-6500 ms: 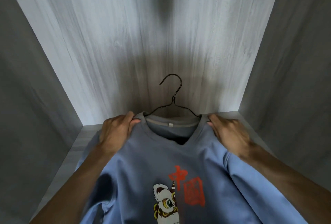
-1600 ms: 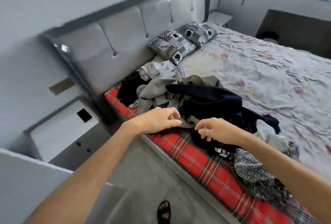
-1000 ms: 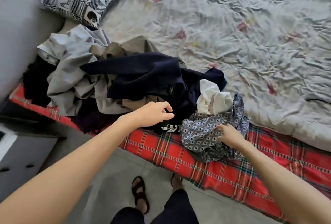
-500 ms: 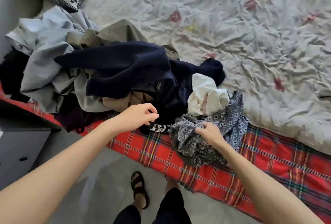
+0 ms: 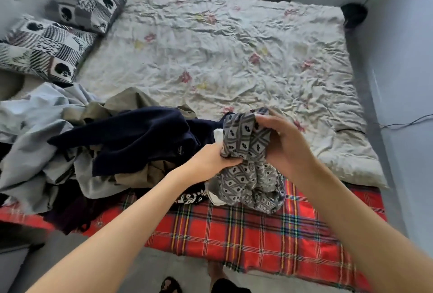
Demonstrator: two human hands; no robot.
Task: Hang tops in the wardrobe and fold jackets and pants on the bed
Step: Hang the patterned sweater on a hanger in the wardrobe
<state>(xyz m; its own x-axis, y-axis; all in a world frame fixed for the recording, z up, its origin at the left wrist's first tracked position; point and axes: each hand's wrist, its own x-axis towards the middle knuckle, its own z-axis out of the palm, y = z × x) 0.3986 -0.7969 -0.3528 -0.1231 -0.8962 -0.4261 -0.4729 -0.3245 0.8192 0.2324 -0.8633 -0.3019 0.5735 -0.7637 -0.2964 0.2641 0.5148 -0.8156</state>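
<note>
Head view, looking down over the near edge of the bed (image 5: 365,95). The landmark is the navy garment (image 5: 140,138), which lies on top of a loose heap of clothes.

Just right of the navy garment, both hands hold a grey patterned garment (image 5: 248,180) bunched up above the bedding. The left hand (image 5: 210,159) has its fingers curled into the lower left side of the bunch. The right hand (image 5: 283,145) wraps the upper right side, with its thumb across the front of the cloth. The garment's lower folds hang down and rest on a red plaid blanket (image 5: 246,234), which runs along the bed edge below and to the right of the navy garment.

A bit of white cloth (image 5: 218,133) shows between the navy garment and the patterned one. A black piece with white lettering (image 5: 191,197) sticks out below the navy garment. A pale blue-grey garment (image 5: 35,124) spreads to its left, and a khaki one (image 5: 131,100) lies just behind it. Further behind and to the right is a wrinkled floral quilt (image 5: 222,46). Two black-and-white pillows (image 5: 42,51) sit behind and to the left.
</note>
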